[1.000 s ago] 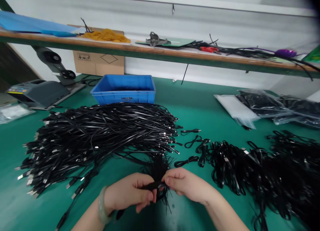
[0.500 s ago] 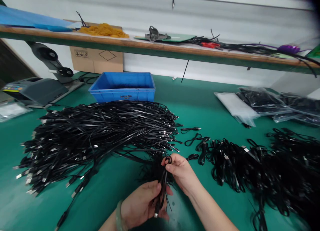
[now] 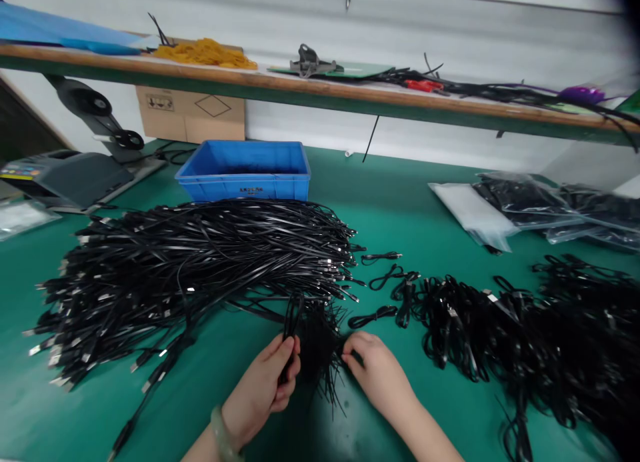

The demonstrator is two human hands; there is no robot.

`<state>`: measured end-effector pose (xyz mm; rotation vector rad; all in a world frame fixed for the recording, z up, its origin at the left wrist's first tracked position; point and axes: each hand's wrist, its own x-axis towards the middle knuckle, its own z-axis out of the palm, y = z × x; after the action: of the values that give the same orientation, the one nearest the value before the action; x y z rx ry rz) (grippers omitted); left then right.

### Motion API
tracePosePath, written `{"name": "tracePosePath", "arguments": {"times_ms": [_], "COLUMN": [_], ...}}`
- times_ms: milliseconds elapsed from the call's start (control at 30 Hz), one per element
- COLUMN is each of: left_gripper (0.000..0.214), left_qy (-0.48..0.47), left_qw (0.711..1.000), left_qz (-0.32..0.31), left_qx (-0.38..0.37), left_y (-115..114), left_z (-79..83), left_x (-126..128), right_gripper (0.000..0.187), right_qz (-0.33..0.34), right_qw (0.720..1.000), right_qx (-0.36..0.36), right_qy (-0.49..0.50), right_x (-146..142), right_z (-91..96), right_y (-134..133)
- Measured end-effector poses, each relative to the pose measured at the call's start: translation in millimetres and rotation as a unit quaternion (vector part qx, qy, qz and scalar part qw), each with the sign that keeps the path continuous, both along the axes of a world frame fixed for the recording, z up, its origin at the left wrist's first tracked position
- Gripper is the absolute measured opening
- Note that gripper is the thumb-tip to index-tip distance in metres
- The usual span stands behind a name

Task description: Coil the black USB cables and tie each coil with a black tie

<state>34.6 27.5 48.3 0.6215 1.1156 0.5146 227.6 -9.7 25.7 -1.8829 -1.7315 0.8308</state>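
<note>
Currently, left-hand fingers (image 3: 287,355) curl around a black cable (image 3: 291,322); right-hand fingers (image 3: 353,355) rest against the loose cable bundle (image 3: 320,345).

Head-worn cam sits above the work, faces fwd & down, close on left hand (image 3: 260,395) and right hand (image 3: 380,375), reaching past the flat green bench mat (image 3: 400,209) to the long wooden wall shelf (image 3: 300,82).
</note>
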Motion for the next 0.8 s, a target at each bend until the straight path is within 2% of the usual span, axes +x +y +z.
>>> {"name": "tracePosePath", "arguments": {"times_ms": [67, 100, 133, 167, 233, 267, 300, 333, 400, 433, 500, 567, 633, 700, 800], "left_gripper": [0.039, 0.036, 0.033, 0.028, 0.016, 0.011, 0.008, 0.008, 0.011, 0.014, 0.024, 0.033, 0.039, 0.044, 0.048], "left_qy": [0.038, 0.066, 0.095, 0.126, 0.186, 0.212, 0.234, 0.246, 0.225, 0.194, 0.111, 0.047, 0.022, 0.018, 0.019], "left_qw": [0.999, 0.997, 0.992, 0.983, 0.948, 0.928, 0.91, 0.899, 0.9, 0.913, 0.955, 0.983, 0.99, 0.989, 0.986], "left_qz": [-0.007, -0.01, -0.015, -0.021, -0.042, -0.058, -0.075, -0.088, -0.097, -0.087, -0.063, -0.059, -0.079, -0.093, -0.104], "left_qx": [0.016, 0.04, 0.08, 0.134, 0.254, 0.302, 0.333, 0.352, 0.361, 0.348, 0.268, 0.167, 0.113, 0.113, 0.127], "left_y": [0.2, -0.4, -1.5, -3.2, -7.8, -10.3, -12.7, -14.6, -16.4, -16.3, -14.1, -10.6, -6.9, -3.2, 1.5], "left_z": [-4.1, -5.9, -7.3, -7.8, -6.3, -4.5, -2.4, -0.1, 3.3, 4.1, 3.6, 1.3, -0.7, -0.6, 2.8], "left_x": [2.5, 4.2, 6.3, 8.4, 12.2, 13.5, 14.4, 14.8, 14.7, 14.4, 13.9, 13.7, 13.2, 11.8, 8.8], "right_gripper": [0.01, 0.007, 0.017, 0.035, 0.07, 0.078, 0.076, 0.065, 0.036, 0.026, 0.016, 0.008, 0.009, 0.022, 0.035], "right_qz": [-0.028, -0.042, -0.056, -0.071, -0.11, -0.131, -0.152, -0.167, -0.175, -0.17, -0.146, -0.098, -0.027, 0.034, 0.051], "right_qw": [0.992, 0.978, 0.954, 0.923, 0.859, 0.836, 0.822, 0.818, 0.831, 0.844, 0.872, 0.9, 0.915, 0.912, 0.902], "right_qx": [-0.002, -0.014, -0.034, -0.061, -0.113, -0.129, -0.133, -0.127, -0.091, -0.068, -0.025, 0.006, 0.013, -0.015, -0.089], "right_qy": [0.122, 0.205, 0.291, 0.372, 0.487, 0.517, 0.532, 0.536, 0.521, 0.504, 0.466, 0.424, 0.403, 0.409, 0.419], "right_x": [-4.4, -8.4, -13.6, -19.9, -34.3, -41.3, -47.6, -52.8, -59.2, -60.3, -58.9, -53.5, -46.1, -38.7, -32.3], "right_z": [8.4, 12.6, 16.0, 18.4, 19.1, 17.6, 15.2, 12.3, 7.3, 6.1, 7.4, 13.6, 22.3, 30.3, 36.4], "right_y": [0.6, 1.5, 2.8, 4.6, 9.3, 12.1, 14.7, 16.9, 18.9, 18.4, 14.7, 9.8, 6.6, 6.4, 9.9]}}
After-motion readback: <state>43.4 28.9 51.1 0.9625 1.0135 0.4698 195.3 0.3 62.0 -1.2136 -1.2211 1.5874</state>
